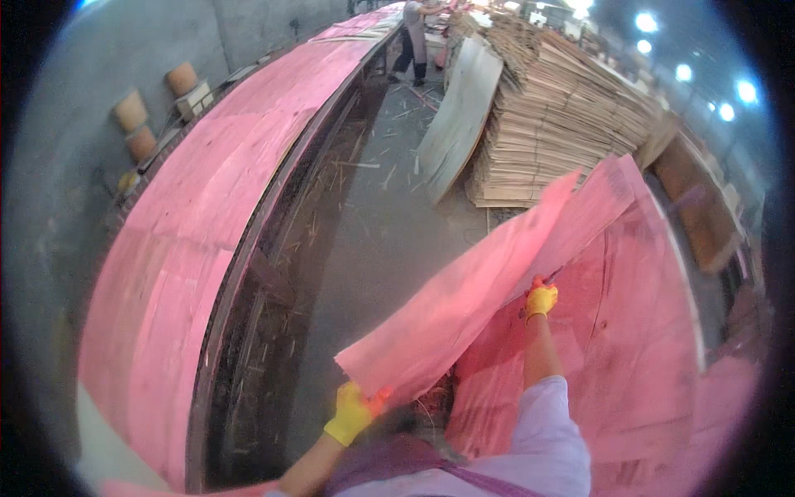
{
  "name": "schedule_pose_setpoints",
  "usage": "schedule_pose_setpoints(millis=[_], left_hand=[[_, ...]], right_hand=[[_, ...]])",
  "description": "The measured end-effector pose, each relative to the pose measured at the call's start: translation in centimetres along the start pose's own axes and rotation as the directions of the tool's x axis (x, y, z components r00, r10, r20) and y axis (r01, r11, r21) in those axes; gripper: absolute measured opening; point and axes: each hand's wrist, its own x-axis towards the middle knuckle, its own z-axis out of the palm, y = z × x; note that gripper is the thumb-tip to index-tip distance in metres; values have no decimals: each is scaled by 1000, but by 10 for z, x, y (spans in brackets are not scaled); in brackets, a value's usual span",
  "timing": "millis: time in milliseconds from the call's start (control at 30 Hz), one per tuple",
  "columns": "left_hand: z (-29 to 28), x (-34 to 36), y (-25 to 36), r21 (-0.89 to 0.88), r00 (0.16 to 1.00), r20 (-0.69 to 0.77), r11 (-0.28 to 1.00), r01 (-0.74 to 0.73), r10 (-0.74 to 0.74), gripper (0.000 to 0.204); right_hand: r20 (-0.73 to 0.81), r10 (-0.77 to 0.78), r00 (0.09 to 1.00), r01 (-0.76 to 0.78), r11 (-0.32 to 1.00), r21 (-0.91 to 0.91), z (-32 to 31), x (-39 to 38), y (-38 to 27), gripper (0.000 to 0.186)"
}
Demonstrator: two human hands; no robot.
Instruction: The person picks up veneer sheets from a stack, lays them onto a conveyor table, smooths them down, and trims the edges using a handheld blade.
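Note:
My left hand (pixel 354 412), in a yellow glove with orange fingertips, is closed on the lower left end of a pink veneer sheet (pixel 443 302), which slants up and to the right. My right hand (pixel 540 296), gloved alike, grips that sheet's right-hand edge farther up. The lifted sheet is over a stack of similar pink sheets (pixel 617 348) on my right, and another pink piece (pixel 596 199) lies under its upper part. The right fingertips are partly hidden.
A long platform (pixel 166 306) covered in pink sheets runs along the left. Beyond the floor aisle (pixel 364 199) stand a person (pixel 414 37), a tall pale veneer pile (pixel 551 116) and a curved sheet (pixel 460 112). Wooden boards (pixel 687 190) are at right, blocks (pixel 132 124) by the wall.

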Motion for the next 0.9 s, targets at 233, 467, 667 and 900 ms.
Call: schedule_pose_setpoints(millis=[233, 467, 667, 900], left_hand=[[-47, 20, 24, 89, 973, -72, 973, -211, 217, 23], [-110, 27, -5, 29, 945, -261, 980, -196, 197, 13], [-145, 12, -41, 168, 920, -265, 954, -250, 287, 14], [-153, -17, -125, -17, 942, -295, 984, -176, 163, 19]], right_hand=[[129, -155, 979, 162, 986, -41, -11, -26, -13, 23], [188, -75, 979, 64, 996, 65, 2, -100, -33, 23], [187, -117, 975, 91, 986, 141, 6, -143, -38, 21], [119, -93, 988, 96, 995, -22, -16, -182, -35, 22]])
